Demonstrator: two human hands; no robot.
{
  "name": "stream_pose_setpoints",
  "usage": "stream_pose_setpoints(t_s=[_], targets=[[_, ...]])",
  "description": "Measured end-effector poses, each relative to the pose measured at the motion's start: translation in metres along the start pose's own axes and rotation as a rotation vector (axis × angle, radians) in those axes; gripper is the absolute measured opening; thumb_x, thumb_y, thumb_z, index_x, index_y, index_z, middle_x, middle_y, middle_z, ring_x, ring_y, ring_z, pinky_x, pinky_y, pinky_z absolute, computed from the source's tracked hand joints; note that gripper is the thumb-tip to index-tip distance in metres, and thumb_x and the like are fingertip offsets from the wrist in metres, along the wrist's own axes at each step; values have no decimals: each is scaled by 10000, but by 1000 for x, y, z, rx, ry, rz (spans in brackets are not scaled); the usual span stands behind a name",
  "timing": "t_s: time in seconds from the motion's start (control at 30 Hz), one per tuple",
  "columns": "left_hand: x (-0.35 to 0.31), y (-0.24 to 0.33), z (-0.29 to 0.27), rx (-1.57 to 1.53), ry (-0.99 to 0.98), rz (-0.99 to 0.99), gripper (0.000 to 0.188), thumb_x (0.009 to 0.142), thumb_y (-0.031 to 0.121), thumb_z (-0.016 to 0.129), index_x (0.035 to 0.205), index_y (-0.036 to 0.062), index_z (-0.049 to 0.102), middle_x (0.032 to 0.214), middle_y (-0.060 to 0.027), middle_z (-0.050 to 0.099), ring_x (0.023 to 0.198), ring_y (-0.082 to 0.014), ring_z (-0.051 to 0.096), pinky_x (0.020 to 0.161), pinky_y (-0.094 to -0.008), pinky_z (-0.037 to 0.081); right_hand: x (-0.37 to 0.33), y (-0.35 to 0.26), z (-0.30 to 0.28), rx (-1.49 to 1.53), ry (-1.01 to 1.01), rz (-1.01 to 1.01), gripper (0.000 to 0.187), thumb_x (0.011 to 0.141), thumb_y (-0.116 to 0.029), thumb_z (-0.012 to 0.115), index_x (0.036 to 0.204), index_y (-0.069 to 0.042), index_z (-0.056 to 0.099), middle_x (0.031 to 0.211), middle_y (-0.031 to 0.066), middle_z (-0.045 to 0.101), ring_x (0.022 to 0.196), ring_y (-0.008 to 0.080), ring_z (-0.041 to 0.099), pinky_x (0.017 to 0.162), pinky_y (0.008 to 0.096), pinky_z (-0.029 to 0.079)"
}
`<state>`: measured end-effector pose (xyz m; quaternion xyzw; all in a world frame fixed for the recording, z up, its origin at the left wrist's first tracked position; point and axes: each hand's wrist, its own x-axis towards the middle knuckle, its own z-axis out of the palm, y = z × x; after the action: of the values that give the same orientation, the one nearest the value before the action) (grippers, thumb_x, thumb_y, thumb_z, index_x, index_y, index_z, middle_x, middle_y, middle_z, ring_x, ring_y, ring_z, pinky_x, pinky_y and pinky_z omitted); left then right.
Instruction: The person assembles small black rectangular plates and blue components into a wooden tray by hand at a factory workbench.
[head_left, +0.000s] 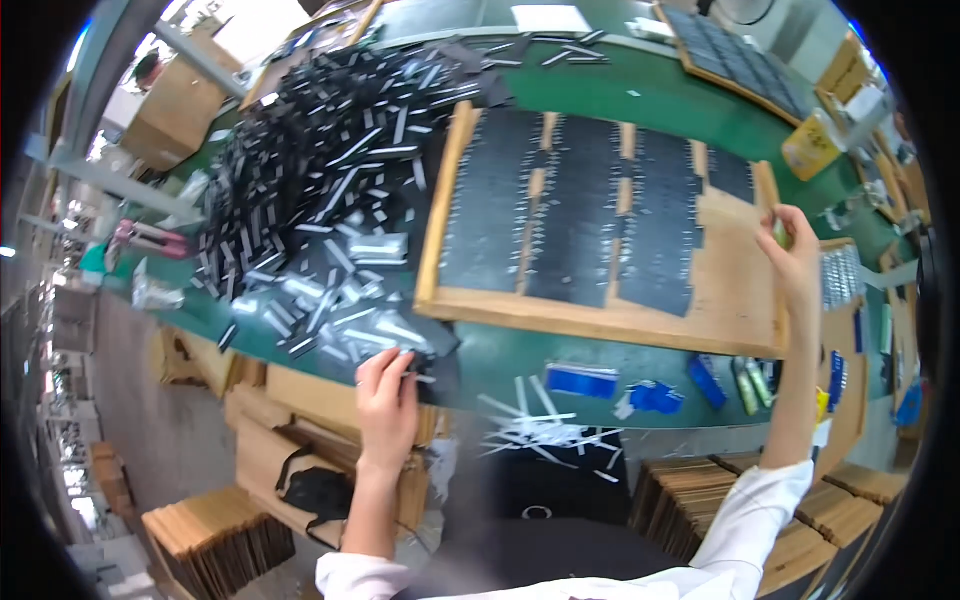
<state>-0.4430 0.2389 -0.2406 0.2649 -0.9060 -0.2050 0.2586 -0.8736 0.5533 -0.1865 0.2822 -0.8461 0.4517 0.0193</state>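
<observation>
My left hand (388, 400) is at the front edge of a pile of dark flat strips with shiny pale faces (330, 200). Its fingertips are pinched together, and what sits between them is too small to name. At the right end of a wooden tray (560, 322), my right hand (795, 250) has its fingers curled round something small and greenish, mostly hidden by the hand. Dark thin pieces (575, 220) lie in the tray in several columns, edge to edge. The rightmost column is short, with bare wood (740, 260) below it.
Along the green table's (490, 360) front edge lie blue pieces (582, 380), green-and-white tubes (750, 385) and white strips (540, 430), some hanging over my lap. A yellow container (812, 148) and another filled tray (735, 60) stand at the back right. Pink-handled pliers (150, 238) lie at left.
</observation>
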Motion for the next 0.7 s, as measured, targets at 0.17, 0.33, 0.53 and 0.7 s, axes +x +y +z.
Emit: stream_pose_setpoints(t_s=[0.17,0.33,0.53,0.7], targets=[[-7,-6,-1,-24,-17,20,333,805,-33,693,1133,3,645,1128,-148,608,1041,-333,564,906,-403,459,-70,-88,13,47,-155,17,166,947,-41,560,1101,1,604,988,33,604,903,103,544,837,237,415],[0,-7,-9,93,-213,254,521,681,134,826,1170,74,656,1358,-115,525,1260,-341,461,1030,-445,412,-119,-139,41,-80,-204,-268,256,883,65,574,1121,-16,622,1158,154,624,1081,301,615,927,361,471],[-26,-22,4,58,-331,514,347,710,98,680,1053,103,732,1337,-40,598,1302,-302,470,1050,-449,434,-152,-155,69,-46,-294,-344,341,811,85,665,1124,-44,626,1120,160,609,996,326,619,831,371,514],[-34,-14,25,-223,-202,522,318,664,18,714,971,94,751,1197,-76,679,1177,-298,597,975,-446,500,-178,-157,108,84,-435,-426,347,781,58,674,1113,-19,610,987,163,601,892,338,615,759,401,526]])
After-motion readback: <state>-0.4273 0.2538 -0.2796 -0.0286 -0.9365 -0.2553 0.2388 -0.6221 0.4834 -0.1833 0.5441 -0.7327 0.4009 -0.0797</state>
